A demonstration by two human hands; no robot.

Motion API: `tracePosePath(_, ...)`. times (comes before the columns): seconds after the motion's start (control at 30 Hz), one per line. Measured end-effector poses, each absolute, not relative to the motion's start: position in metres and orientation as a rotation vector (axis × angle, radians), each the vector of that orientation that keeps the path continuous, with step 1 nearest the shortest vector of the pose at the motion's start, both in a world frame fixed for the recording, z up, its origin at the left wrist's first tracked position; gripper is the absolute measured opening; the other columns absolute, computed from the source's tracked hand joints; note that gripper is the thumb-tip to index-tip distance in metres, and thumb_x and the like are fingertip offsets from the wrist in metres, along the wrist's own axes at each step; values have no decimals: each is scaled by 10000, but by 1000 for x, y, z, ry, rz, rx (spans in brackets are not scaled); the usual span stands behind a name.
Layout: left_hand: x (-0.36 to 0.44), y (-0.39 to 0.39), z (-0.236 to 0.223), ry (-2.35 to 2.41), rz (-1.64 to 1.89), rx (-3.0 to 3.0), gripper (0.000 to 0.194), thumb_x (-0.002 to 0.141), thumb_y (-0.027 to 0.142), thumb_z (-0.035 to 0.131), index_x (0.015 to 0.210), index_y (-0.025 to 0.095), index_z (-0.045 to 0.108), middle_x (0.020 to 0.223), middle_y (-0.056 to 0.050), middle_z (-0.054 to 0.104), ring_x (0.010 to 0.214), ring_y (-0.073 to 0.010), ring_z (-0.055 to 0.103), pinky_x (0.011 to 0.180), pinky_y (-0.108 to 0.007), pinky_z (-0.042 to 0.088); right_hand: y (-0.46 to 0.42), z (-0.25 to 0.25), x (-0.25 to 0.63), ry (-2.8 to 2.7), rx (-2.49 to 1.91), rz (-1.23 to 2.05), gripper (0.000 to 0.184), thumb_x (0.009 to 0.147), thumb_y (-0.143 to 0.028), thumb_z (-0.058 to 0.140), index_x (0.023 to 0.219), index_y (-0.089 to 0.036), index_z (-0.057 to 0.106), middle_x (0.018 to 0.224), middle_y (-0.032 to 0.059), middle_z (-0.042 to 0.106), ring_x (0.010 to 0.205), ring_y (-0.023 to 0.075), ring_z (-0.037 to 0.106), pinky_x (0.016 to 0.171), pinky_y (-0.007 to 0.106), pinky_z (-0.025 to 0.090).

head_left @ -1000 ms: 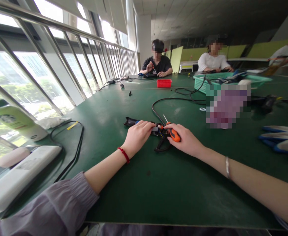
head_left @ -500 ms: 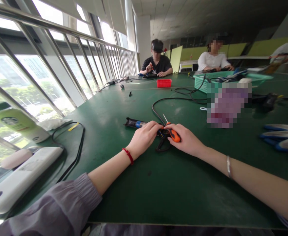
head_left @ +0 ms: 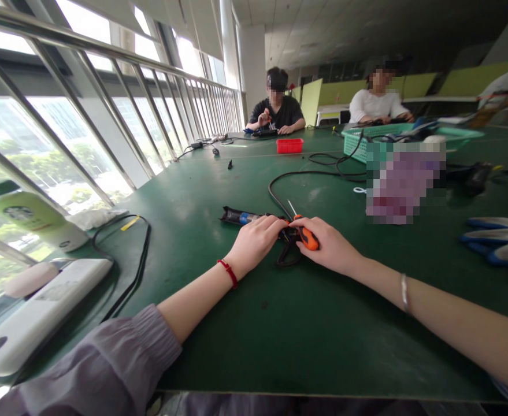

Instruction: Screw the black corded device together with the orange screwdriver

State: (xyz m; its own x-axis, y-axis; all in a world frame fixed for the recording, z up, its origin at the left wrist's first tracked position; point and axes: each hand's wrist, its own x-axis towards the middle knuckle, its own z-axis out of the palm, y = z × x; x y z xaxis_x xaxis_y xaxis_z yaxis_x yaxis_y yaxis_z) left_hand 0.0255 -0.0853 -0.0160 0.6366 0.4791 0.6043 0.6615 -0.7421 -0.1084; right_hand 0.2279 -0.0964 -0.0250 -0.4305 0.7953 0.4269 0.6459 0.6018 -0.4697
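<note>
On the green table lies a long black electrical device (head_left: 235, 216) with a blue section, exposed wires and a black cord. My left hand (head_left: 256, 242) is closed over its middle, hiding part of it. A screwdriver (head_left: 308, 237) with an orange and black handle sits in my right hand (head_left: 332, 247), its thin metal shaft pointing up and away from me. The fingertips of this hand also reach the device's wired end, close to my left fingers. What the fingertips pinch there is too small to make out. A dark cord loop shows just below.
A red tray (head_left: 289, 145) and a green basket (head_left: 354, 145) stand farther back, with a black cord (head_left: 297, 173) between. Gloves (head_left: 499, 242) lie right. Left are a bottle (head_left: 32, 216), a white box-like object (head_left: 41, 318) and a railing. Other people sit beyond.
Hardly anything differs. Both hands stay at the device, and the screwdriver remains in my right hand at the same angle.
</note>
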Motion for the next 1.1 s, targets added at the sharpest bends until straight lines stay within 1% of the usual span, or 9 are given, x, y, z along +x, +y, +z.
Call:
tracePosePath(0.1, 27, -87, -15, -893, -728, -2523, 253, 951, 206, 337, 1005, 151, 578, 896, -69, 636, 829, -171, 583, 730, -290, 480, -97, -26, 227, -2198, -1161, 321, 411, 772, -238, 550, 1177, -219, 487, 1016, 79, 588, 909, 215, 580, 822, 366, 475)
tracePosePath(0.2, 24, -89, -11, -840, -703, -2498, 243, 941, 228, 371, 1007, 168, 597, 932, -70, 648, 921, -189, 573, 808, -326, 463, -98, -25, 225, -2115, -1189, 393, 447, 809, -306, 530, 1226, -222, 393, 992, 69, 614, 837, 204, 604, 768, 347, 478)
tracePosePath(0.37, -2, -77, -4, -1008, -748, -2435, 250, 913, 327, 431, 1020, 184, 605, 1008, -72, 641, 968, -205, 558, 883, -363, 426, -103, -8, 232, -1927, -1139, 320, 253, 834, -387, 520, 999, -226, 417, 849, 27, 624, 699, 177, 605, 657, 296, 449)
tracePosePath(0.5, -30, -58, -6, -1107, -606, -2533, 466, 860, 483, 488, 1205, 172, 517, 1163, -94, 588, 1080, -237, 521, 987, -412, 369, -110, 12, 244, -1792, -1060, 178, 149, 857, -362, 500, 804, -235, 443, 666, -10, 532, 591, 150, 546, 568, 279, 410)
tracePosePath(0.6, -36, -52, -10, -1175, -506, -2590, 516, 845, 528, 491, 1216, 170, 507, 1144, -98, 589, 1044, -243, 533, 938, -402, 404, -117, 21, 249, -1722, -991, 192, 145, 843, -337, 535, 765, -238, 463, 645, -20, 501, 532, 132, 516, 511, 276, 401)
tracePosePath(0.7, -31, -55, -11, -1206, -474, -2574, 474, 841, 545, 488, 1135, 177, 546, 1049, -88, 602, 952, -236, 556, 865, -379, 436, -121, 22, 249, -1633, -924, 349, 144, 810, -308, 593, 854, -245, 471, 738, -16, 543, 594, 142, 607, 549, 288, 485)
tracePosePath(0.8, -24, -61, -10, -1197, -458, -2597, 441, 844, 551, 479, 1074, 183, 554, 994, -73, 602, 885, -217, 572, 804, -343, 452, -122, 22, 248, -1627, -861, 411, 159, 796, -301, 623, 849, -244, 484, 769, -14, 565, 649, 155, 661, 599, 297, 532)
tracePosePath(0.93, -19, -64, -9, -1173, -457, -2638, 381, 850, 522, 487, 1024, 188, 548, 969, -61, 609, 842, -200, 582, 736, -299, 457, -123, 22, 250, -1696, -829, 350, 104, 817, -308, 604, 810, -248, 519, 744, -17, 560, 569, 130, 652, 475, 247, 477)
tracePosePath(1.1, -16, -67, -8, -1146, -452, -2673, 355, 858, 504, 483, 1006, 187, 541, 952, -56, 614, 834, -194, 583, 706, -284, 454, -125, 22, 251, -1705, -838, 318, 102, 825, -319, 597, 813, -247, 526, 751, -15, 580, 564, 131, 655, 451, 239, 454)
